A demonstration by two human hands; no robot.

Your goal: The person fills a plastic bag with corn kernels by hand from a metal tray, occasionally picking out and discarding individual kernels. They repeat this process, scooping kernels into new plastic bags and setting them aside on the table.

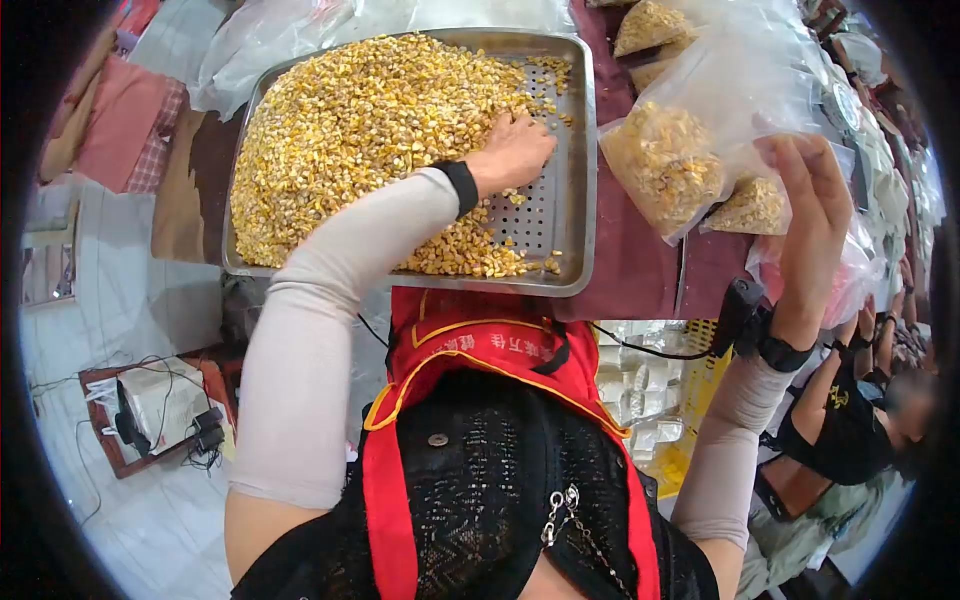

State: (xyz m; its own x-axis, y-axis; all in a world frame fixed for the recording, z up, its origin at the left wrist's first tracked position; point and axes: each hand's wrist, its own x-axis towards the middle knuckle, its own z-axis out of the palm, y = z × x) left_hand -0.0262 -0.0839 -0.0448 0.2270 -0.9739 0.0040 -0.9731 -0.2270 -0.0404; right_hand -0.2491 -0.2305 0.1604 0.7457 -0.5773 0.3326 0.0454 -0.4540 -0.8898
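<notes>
Dried yellow corn kernels (350,130) are heaped in a perforated metal tray (575,215), thickest toward the left. My left hand (515,152) rests at the right edge of the heap, its fingers curled down into the kernels, with the fingertips hidden. My right hand (812,190) is raised to the right of the tray, thumb and fingers pinching the mouth of a clear plastic bag (745,85). Corn (665,155) fills the bottom of that bag, which leans over the table beside the tray.
Other bags of corn (650,28) lie at the back right, and a smaller one (752,205) sits beside the held bag. Clear plastic sheeting (270,45) lies behind the tray. A yellow crate (705,385) with white packets stands below. A co-worker (840,410) is at the right.
</notes>
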